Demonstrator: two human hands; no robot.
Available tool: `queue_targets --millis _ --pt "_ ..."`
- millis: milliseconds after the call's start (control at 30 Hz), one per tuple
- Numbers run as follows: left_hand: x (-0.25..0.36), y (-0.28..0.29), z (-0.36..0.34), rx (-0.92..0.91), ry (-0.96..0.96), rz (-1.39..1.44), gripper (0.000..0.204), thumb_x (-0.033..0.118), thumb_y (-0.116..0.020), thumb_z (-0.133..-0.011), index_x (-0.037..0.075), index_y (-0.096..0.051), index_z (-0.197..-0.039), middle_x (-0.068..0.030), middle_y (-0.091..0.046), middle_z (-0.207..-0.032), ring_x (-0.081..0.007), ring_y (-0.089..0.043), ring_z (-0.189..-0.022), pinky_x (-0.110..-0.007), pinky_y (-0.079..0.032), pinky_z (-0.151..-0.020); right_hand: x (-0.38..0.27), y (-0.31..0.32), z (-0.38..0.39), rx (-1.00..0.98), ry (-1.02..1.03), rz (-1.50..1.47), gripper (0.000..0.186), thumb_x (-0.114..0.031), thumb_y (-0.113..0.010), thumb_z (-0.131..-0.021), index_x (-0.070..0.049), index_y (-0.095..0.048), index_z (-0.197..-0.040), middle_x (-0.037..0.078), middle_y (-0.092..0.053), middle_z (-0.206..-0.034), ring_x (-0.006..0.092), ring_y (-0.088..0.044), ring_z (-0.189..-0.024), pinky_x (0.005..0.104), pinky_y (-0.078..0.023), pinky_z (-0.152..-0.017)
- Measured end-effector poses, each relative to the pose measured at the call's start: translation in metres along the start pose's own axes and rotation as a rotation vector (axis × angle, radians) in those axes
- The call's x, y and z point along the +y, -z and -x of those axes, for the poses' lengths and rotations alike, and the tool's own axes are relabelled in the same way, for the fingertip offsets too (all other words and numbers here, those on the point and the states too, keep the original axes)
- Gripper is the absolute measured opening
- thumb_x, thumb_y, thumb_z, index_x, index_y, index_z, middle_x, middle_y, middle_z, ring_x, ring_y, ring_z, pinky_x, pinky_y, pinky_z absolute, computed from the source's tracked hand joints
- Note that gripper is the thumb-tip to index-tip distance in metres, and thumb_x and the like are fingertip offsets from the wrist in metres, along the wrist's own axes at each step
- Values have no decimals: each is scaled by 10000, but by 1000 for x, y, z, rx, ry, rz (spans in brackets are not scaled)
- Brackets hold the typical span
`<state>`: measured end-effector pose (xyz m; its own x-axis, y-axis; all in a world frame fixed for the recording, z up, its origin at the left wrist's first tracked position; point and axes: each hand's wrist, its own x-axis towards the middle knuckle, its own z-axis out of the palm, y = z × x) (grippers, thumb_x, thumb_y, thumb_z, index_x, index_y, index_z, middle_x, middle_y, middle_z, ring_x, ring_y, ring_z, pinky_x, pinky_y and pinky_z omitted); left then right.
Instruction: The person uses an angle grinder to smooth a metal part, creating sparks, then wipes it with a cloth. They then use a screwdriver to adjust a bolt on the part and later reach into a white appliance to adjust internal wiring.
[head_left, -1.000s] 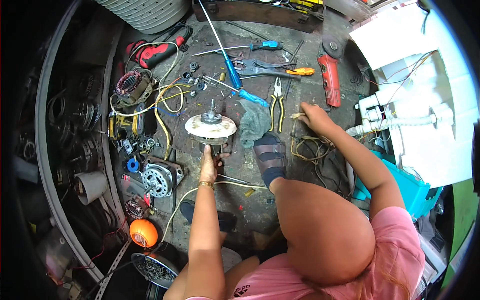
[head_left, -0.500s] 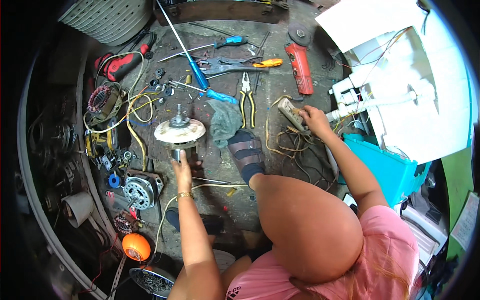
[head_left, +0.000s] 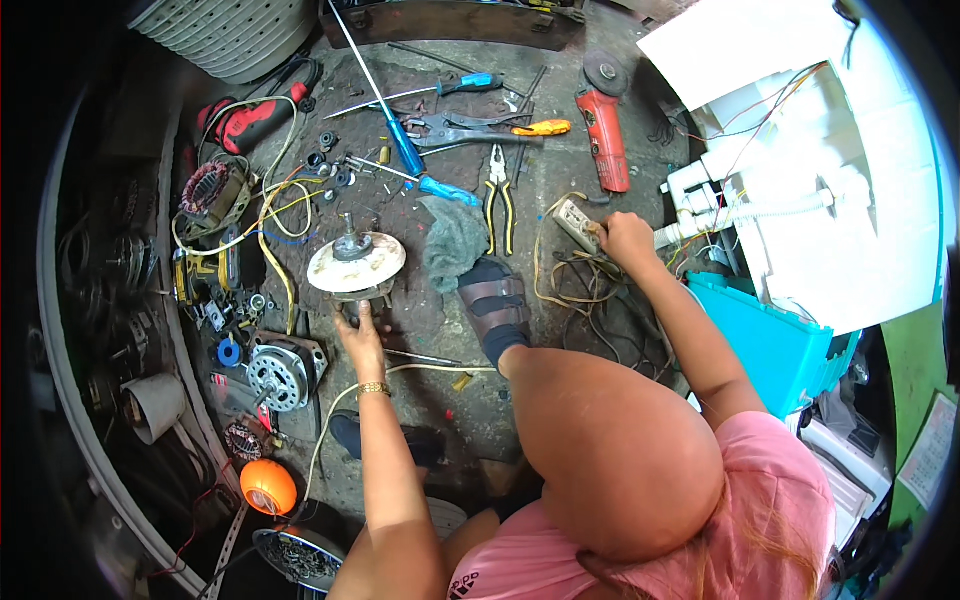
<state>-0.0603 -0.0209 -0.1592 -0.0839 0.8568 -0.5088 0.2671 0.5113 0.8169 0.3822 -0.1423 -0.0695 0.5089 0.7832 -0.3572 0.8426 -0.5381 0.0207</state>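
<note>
My left hand grips the lower part of a motor assembly that has a stained white disc and an upright shaft. My right hand is closed on the near end of a pale power strip, above tangled cords. Between my hands lie a grey rag and yellow-handled pliers, with my sandalled foot beside them.
Screwdrivers, locking pliers and a red angle grinder lie farther back. Motor parts and a red power tool sit left. A white appliance and teal case stand right; a metal frame edge borders the left.
The view has shifted, so things sit farther left. My right hand has moved onto the power strip, which was not visible a second ago. My left hand stays at the motor assembly.
</note>
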Motion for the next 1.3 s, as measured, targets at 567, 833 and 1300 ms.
queue_targets --millis 567,833,1300 --pt "13 -14 13 61 47 122 771 249 -723 -901 -53 -272 -1449 -147 -600 -1070 -177 -604 -754 -261 -526 -550 -22 27 -74 288 -8 112 443 -356 -772 -763 -19 -644 -1020 188 -698 -1027 371 -677 -972 473 -543 -816" --pt "-21 -7 41 160 -40 107 487 46 -658 -885 0 -404 -1298 -39 -562 -854 -120 -557 -689 -263 -488 -570 12 -18 -164 356 -486 -326 738 -429 -878 -618 -78 -550 -1178 199 -676 -1107 381 -660 -1030 489 -519 -864" --pt "120 -117 111 -254 -436 204 521 191 -793 -802 16 -485 -1185 -115 -560 -1150 -226 -594 -1012 -331 -491 -879 -112 76 -43 -629 246 -1798 638 -364 -679 -764 8 -490 -1246 161 -633 -1018 262 -654 -819 372 -560 -755"
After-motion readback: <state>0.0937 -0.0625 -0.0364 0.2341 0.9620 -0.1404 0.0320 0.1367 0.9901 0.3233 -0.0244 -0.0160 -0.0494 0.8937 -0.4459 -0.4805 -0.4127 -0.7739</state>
